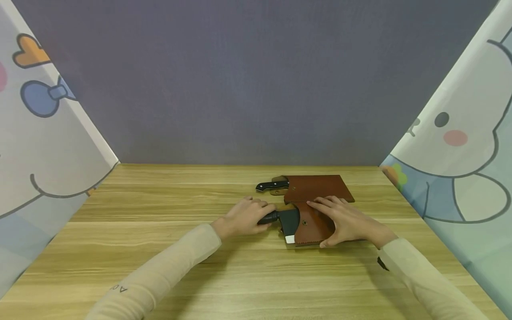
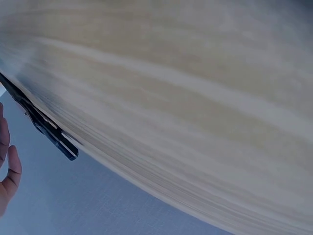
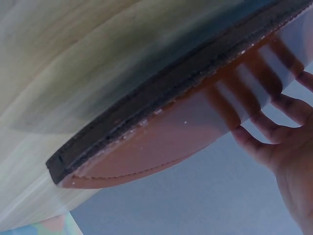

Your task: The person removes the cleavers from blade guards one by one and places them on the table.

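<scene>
My left hand (image 1: 251, 216) grips the black handle of a cleaver (image 1: 289, 221). Its dark blade, with a bright strip along the near edge, sits partly inside a brown leather sheath (image 1: 310, 230); the rest of the blade is hidden. Across that sheath lies my right hand (image 1: 347, 220), fingers spread on its top and thumb by the near edge. In the right wrist view, the fingertips touch the glossy leather (image 3: 181, 127) beside its thick dark edge. The left wrist view catches only some fingers (image 2: 12, 171) at its border, near a long black handle (image 2: 51, 132).
Just behind lies a second brown sheath (image 1: 320, 186) with a black riveted knife handle (image 1: 272, 185) sticking out leftward. The wooden table (image 1: 160, 191) ends at a grey back panel (image 1: 248, 89). Cartoon-printed panels (image 1: 460, 178) flank both sides.
</scene>
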A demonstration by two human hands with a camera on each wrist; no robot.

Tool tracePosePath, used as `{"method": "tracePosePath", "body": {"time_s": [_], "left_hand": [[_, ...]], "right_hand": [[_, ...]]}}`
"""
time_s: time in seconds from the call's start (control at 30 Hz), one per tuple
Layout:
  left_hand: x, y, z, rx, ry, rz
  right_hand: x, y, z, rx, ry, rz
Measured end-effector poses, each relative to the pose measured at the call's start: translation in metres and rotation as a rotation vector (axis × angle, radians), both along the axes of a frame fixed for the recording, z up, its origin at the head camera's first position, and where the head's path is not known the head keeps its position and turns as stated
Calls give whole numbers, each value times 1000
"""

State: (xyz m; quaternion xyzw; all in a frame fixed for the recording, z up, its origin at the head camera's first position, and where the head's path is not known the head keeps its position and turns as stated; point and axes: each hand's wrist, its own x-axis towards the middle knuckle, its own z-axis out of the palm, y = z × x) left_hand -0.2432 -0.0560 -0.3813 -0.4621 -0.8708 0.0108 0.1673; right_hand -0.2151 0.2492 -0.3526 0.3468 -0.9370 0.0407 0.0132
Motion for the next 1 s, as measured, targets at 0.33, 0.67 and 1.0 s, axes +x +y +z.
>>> {"method": "tracePosePath", "body": {"time_s": [0.33,0.67,1.0], "left_hand": [[-1,-3,-1,18,-2,-11],[-1,-4,-2,34,22,-13],[-3,-5,-3,47,71,-22]], "right_hand": [[1,-2,1,5,-2,4],[0,-3,1,6,15,15],[0,-4,1,1,23,12]]}}
